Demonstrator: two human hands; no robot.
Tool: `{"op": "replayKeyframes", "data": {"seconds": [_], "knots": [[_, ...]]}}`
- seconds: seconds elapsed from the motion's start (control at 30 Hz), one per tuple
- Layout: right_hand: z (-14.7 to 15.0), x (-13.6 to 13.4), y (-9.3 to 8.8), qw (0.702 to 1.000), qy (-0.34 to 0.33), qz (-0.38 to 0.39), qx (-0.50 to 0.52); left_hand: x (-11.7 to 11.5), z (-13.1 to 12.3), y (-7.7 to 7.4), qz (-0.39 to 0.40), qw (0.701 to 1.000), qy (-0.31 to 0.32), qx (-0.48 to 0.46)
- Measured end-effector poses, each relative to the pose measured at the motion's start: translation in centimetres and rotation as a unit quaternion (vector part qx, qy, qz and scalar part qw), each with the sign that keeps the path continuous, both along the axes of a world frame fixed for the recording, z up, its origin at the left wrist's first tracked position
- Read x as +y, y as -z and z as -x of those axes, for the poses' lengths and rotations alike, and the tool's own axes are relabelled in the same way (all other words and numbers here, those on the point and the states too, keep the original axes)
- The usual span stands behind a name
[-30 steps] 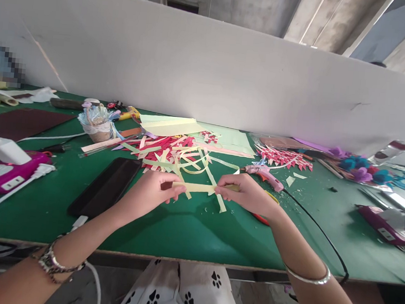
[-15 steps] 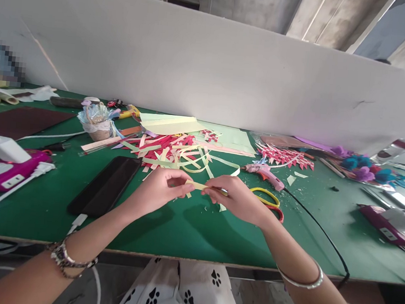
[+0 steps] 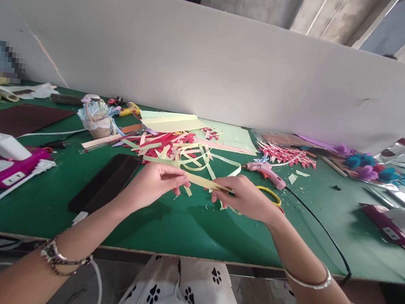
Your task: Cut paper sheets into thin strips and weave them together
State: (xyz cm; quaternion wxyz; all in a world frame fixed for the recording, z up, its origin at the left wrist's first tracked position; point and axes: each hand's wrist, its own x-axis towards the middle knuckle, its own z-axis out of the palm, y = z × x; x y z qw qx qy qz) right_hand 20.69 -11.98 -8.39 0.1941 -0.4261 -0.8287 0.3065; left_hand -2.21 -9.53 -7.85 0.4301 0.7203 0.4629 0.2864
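Note:
A pale yellow paper strip point(image 3: 205, 182) stretches between my two hands, a little above the green table point(image 3: 188, 227). My left hand point(image 3: 158, 182) pinches its left end with fingers closed. The strip's right end is pinched in my right hand point(image 3: 246, 197), whose fingers are curled. Just behind both hands lies a heap of red and yellow paper strips point(image 3: 174, 149).
A black phone point(image 3: 108, 183) lies left of my left hand. A pink glue gun point(image 3: 267, 172) with a black cord and yellow-handled scissors point(image 3: 272, 195) sit to the right. Further off are a cup of ribbons point(image 3: 98, 120), pink devices point(image 3: 3, 168), paper flowers point(image 3: 362, 167) and a white partition.
My hands have drawn apart again along the strip, after closing together half a second ago. The strip now tilts down toward the right.

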Motion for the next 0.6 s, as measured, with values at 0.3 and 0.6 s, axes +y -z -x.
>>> {"op": "replayKeyframes", "data": {"seconds": [0.3,0.6], "knots": [[-0.2,-0.6,0.7,0.996,0.021,-0.069,-0.055,1.0,1.3,0.7,0.022,0.999,-0.028,0.0],[-1.2,-0.3,0.5,0.998,0.024,0.032,0.057,1.7,2.5,1.1,0.095,0.99,-0.073,-0.08]]}}
